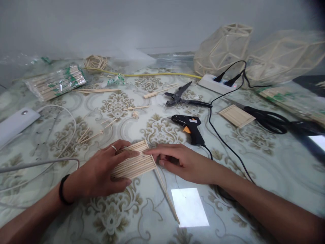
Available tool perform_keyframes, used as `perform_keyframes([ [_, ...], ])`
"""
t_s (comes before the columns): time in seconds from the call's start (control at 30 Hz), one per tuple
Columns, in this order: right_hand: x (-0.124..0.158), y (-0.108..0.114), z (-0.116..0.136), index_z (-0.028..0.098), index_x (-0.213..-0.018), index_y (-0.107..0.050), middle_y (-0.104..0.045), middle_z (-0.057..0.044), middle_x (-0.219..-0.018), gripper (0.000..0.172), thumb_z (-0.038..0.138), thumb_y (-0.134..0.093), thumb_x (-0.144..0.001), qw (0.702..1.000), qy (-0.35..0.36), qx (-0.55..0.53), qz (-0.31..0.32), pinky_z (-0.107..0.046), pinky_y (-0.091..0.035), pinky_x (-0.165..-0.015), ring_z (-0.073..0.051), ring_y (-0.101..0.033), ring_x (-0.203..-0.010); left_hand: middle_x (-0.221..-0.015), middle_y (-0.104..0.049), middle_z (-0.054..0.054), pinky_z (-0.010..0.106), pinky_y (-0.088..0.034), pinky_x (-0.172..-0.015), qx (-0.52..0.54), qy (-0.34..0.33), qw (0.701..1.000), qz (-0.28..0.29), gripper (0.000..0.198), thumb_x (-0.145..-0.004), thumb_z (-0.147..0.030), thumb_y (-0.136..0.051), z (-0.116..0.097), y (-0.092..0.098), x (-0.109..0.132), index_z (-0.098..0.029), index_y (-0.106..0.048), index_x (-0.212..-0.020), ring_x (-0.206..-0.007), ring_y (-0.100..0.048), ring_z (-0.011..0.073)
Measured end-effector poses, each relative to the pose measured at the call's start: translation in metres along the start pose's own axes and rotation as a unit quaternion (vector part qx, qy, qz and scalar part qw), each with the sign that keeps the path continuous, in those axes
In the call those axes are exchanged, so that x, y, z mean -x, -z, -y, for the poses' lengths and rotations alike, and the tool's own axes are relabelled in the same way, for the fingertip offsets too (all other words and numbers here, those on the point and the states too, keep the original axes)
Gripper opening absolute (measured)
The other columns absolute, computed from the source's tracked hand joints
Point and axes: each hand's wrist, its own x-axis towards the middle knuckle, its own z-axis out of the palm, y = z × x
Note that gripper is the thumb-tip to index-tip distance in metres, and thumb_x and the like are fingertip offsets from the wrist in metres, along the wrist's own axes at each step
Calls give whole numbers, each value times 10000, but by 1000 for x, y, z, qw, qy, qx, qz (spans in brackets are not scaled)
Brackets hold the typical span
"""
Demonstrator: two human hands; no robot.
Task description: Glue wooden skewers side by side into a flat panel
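A flat panel of wooden sticks point(135, 162) laid side by side rests on the patterned table point(228, 189). My left hand point(101, 173) lies over the panel's left part, fingers stretched flat and pressing down on it. My right hand point(177, 161) touches the panel's right edge with its fingertips, where a long cross stick point(165, 191) runs down toward me. A black glue gun point(189, 127) lies just beyond my right hand, its cord trailing to the right.
Black pliers point(181, 96), large scissors point(269, 118), a small stick square point(236, 115), a white power strip point(217, 83) and two stick-frame lanterns point(223, 47) stand at the back right. A packet of sticks point(57, 81) and loose sticks lie at the left, with white cables.
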Motion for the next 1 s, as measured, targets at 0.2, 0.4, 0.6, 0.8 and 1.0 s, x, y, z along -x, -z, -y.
perform_keyframes([
  [0.2,0,0,-1,189,-1385,-654,-710,-35,-950,408,126,-502,-1012,1000,-3,-2,-4,-265,-483,-708,-131,-614,-750,-1456,-526,119,511,-575,-1001,4,-6,1000,7,695,-841,-254,-728,1,0,-1,-325,-456,-1477,-1254,-630,330],
  [0.4,0,1,1,202,-1391,-655,-704,-30,-947,419,117,-503,-1010,1000,-11,-6,3,-248,-469,-678,-126,-607,-745,-1481,-507,123,523,-569,-1009,5,-4,1000,14,690,-845,-271,-735,1,0,-1,-320,-459,-1475,-1278,-613,332],
  [0.6,0,0,2,216,-1397,-660,-698,-29,-940,430,112,-507,-1008,1000,-10,-14,1,-239,-465,-657,-126,-605,-741,-1464,-538,113,519,-578,-996,9,6,1000,10,678,-819,-254,-733,-1,0,-1,-314,-508,-1456,-1254,-635,331],
  [0.8,-1,0,2,233,-1410,-656,-706,-29,-941,427,133,-514,-1020,1000,-13,-9,0,-240,-469,-652,-128,-601,-736,-1469,-551,113,502,-584,-1000,10,2,1000,1,676,-814,-271,-738,0,-1,-2,-306,-527,-1455,-1262,-638,333],
  [1.0,0,0,0,219,-1402,-658,-700,-27,-937,430,116,-511,-1011,1000,-5,-13,-2,-236,-469,-656,-125,-606,-743,-1482,-519,127,508,-586,-1001,-4,-10,1000,4,658,-845,-284,-730,0,0,-1,-289,-490,-1458,-1276,-630,335],
])
